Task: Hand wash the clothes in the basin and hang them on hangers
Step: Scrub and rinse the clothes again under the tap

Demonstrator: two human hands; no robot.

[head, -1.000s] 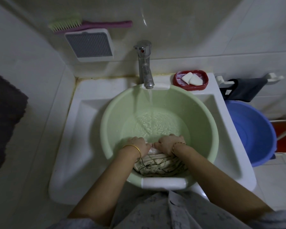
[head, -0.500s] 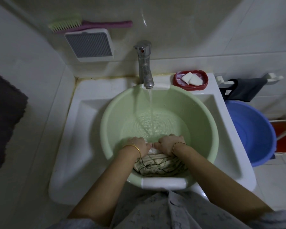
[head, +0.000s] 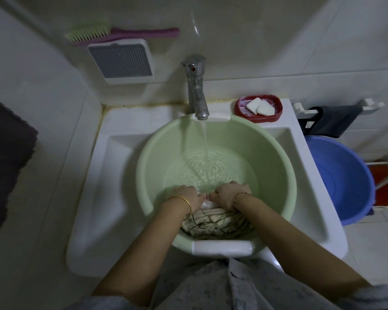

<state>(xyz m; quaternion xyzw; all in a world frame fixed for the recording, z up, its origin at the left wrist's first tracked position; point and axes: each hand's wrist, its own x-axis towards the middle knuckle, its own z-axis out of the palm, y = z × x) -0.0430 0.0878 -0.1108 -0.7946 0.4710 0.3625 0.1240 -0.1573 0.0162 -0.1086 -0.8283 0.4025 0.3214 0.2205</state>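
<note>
Left hand (head: 188,196), fingers curled, grips the bunched cloth (head: 215,222) against the near wall of the green basin (head: 157,153); a gold bangle circles its wrist. Right hand (head: 227,194), knuckle to knuckle with the left, grips the same cloth. Beyond both hands, the tap (head: 196,86) runs water into the basin. Beyond and right of the right hand: soap dish (head: 258,108); further right, a blue tub (head: 343,180).
</note>
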